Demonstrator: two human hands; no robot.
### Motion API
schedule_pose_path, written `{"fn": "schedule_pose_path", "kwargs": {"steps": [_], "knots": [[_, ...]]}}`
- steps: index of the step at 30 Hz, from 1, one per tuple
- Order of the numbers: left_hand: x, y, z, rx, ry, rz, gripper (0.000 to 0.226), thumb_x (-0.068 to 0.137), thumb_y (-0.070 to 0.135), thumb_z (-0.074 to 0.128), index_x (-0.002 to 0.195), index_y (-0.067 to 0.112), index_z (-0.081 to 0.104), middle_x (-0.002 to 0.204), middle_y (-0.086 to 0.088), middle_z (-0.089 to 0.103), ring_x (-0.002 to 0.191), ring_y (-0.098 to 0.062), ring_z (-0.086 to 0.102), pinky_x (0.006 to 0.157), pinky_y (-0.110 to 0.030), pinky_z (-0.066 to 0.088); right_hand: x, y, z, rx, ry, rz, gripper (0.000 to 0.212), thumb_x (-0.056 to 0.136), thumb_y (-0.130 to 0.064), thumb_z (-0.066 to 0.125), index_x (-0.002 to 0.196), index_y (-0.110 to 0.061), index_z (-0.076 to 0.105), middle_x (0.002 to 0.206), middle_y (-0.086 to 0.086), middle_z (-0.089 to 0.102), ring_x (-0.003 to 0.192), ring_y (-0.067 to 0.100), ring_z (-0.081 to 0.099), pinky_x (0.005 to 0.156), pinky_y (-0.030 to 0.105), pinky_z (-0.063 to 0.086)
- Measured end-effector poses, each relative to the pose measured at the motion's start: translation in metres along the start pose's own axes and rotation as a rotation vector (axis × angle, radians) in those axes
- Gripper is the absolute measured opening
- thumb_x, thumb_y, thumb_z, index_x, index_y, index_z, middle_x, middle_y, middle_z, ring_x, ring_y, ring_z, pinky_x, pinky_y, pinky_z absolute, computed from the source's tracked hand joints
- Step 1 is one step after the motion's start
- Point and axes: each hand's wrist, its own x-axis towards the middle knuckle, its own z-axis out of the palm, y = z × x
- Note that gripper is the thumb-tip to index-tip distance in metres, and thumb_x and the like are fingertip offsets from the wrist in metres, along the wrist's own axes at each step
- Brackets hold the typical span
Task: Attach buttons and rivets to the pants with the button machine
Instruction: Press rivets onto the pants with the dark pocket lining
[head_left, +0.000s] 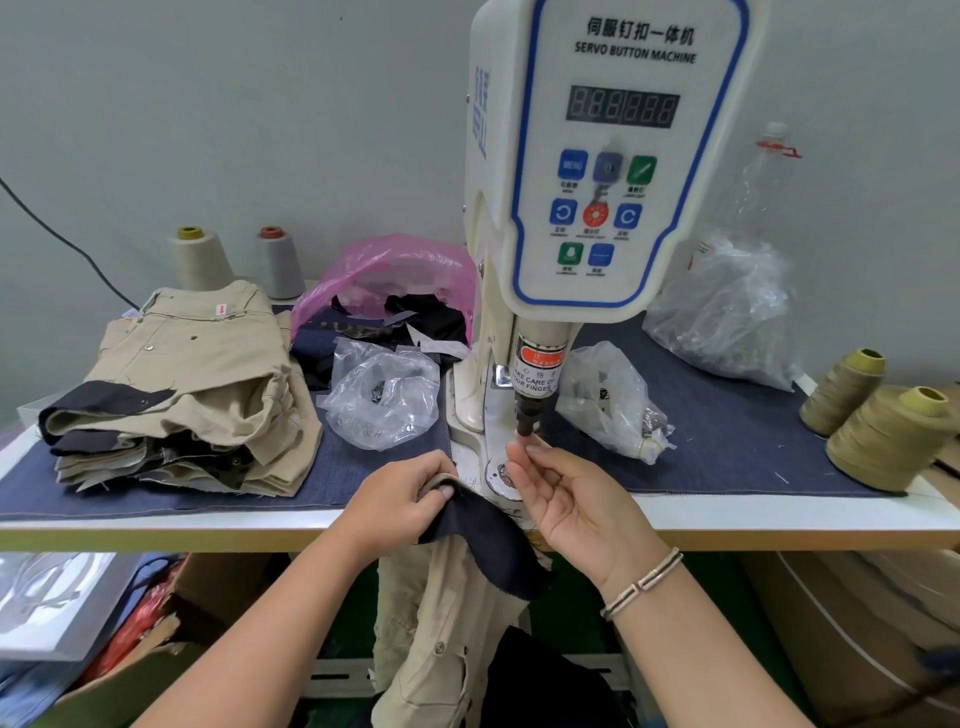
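The white servo button machine stands in the middle of the table, its dark punch head pointing down over the round lower die. My right hand reaches up under the punch, its fingertips pinching a small piece right at the punch tip. My left hand grips the edge of beige pants with a dark navy lining at the table's front. The rest of these pants hangs down below the table edge.
A stack of folded beige pants lies at the left. Clear plastic bags of small metal parts flank the machine, with a larger bag and a pink bag behind. Thread cones stand at the right and back left.
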Motion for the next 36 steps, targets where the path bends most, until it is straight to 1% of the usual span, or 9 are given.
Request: {"fn": "schedule_pose_path", "kwargs": {"steps": [14, 18, 22, 25, 27, 29, 31, 33, 36], "knots": [[0.001, -0.001, 0.001, 0.003, -0.001, 0.011, 0.023, 0.09, 0.017, 0.056, 0.08, 0.038, 0.053, 0.079, 0.014, 0.064, 0.082, -0.011, 0.058, 0.081, -0.038, 0.048, 0.007, 0.003, -0.003, -0.111, 0.024, -0.086, 0.013, 0.089, 0.008, 0.053, 0.086, 0.003, 0.065, 0.071, 0.017, 0.07, 0.063, 0.019, 0.071, 0.053, 0.025, 0.058], [0.001, -0.001, 0.0, -0.003, -0.003, 0.006, 0.022, 0.09, 0.017, 0.056, 0.081, 0.037, 0.053, 0.08, 0.014, 0.064, 0.082, -0.011, 0.058, 0.082, -0.039, 0.048, 0.014, -0.009, -0.014, -0.244, 0.03, -0.192, 0.013, 0.087, 0.008, 0.055, 0.091, 0.002, 0.066, 0.077, 0.017, 0.072, 0.069, 0.02, 0.072, 0.056, 0.024, 0.057], [0.0, 0.0, 0.0, 0.007, -0.001, 0.005, 0.025, 0.09, 0.016, 0.056, 0.081, 0.039, 0.052, 0.08, 0.014, 0.064, 0.083, -0.011, 0.058, 0.082, -0.037, 0.047, 0.031, -0.056, -0.024, -0.58, 0.236, -0.477, 0.013, 0.086, 0.001, 0.061, 0.096, -0.003, 0.069, 0.08, 0.01, 0.074, 0.075, 0.018, 0.073, 0.061, 0.02, 0.056], [0.001, 0.0, 0.0, 0.007, -0.004, -0.002, 0.027, 0.091, 0.016, 0.056, 0.079, 0.04, 0.051, 0.079, 0.015, 0.063, 0.081, -0.01, 0.057, 0.081, -0.036, 0.047, 0.055, -0.093, -0.029, -0.914, 0.416, -0.665, 0.013, 0.089, -0.003, 0.06, 0.094, -0.006, 0.072, 0.073, 0.007, 0.07, 0.062, 0.016, 0.068, 0.06, 0.023, 0.056], [0.0, 0.0, 0.0, 0.006, -0.003, -0.003, 0.027, 0.09, 0.016, 0.056, 0.079, 0.04, 0.051, 0.078, 0.016, 0.063, 0.08, -0.009, 0.057, 0.081, -0.036, 0.046, 0.067, -0.103, -0.033, -1.285, 0.506, -0.731, 0.018, 0.091, -0.014, 0.059, 0.082, -0.006, 0.073, 0.067, 0.006, 0.066, 0.059, 0.02, 0.062, 0.065, 0.033, 0.056], [0.0, 0.0, 0.0, 0.006, -0.004, -0.005, 0.026, 0.09, 0.016, 0.056, 0.079, 0.039, 0.051, 0.077, 0.016, 0.062, 0.079, -0.009, 0.056, 0.08, -0.036, 0.047, 0.071, -0.101, -0.038, -1.566, 0.567, -0.781, 0.031, 0.093, -0.022, 0.055, 0.07, -0.006, 0.067, 0.068, 0.01, 0.064, 0.067, 0.028, 0.058, 0.065, 0.034, 0.046], [0.001, 0.0, 0.0, 0.002, -0.005, -0.003, 0.025, 0.09, 0.017, 0.056, 0.079, 0.039, 0.051, 0.077, 0.016, 0.062, 0.08, -0.01, 0.057, 0.08, -0.036, 0.047, 0.065, -0.088, -0.038, -1.499, 0.56, -0.906, 0.024, 0.095, -0.021, 0.052, 0.078, -0.017, 0.069, 0.079, 0.002, 0.067, 0.076, 0.021, 0.057, 0.067, 0.028, 0.039], [0.0, 0.001, 0.0, -0.011, -0.008, 0.0, 0.021, 0.089, 0.02, 0.054, 0.079, 0.039, 0.051, 0.077, 0.016, 0.062, 0.08, -0.01, 0.057, 0.08, -0.036, 0.047, 0.052, -0.066, -0.03, -1.292, 0.474, -0.958, 0.02, 0.093, -0.015, 0.053, 0.093, -0.023, 0.072, 0.088, -0.009, 0.068, 0.075, 0.008, 0.057, 0.07, 0.023, 0.044], [0.001, 0.001, 0.0, -0.013, -0.006, -0.001, 0.02, 0.088, 0.023, 0.053, 0.079, 0.041, 0.051, 0.075, 0.018, 0.062, 0.077, -0.007, 0.055, 0.078, -0.036, 0.045, 0.032, -0.021, -0.02, -0.788, 0.206, -0.657, 0.021, 0.09, -0.008, 0.057, 0.084, -0.023, 0.071, 0.065, -0.007, 0.066, 0.05, 0.002, 0.051, 0.047, 0.016, 0.044]]}}
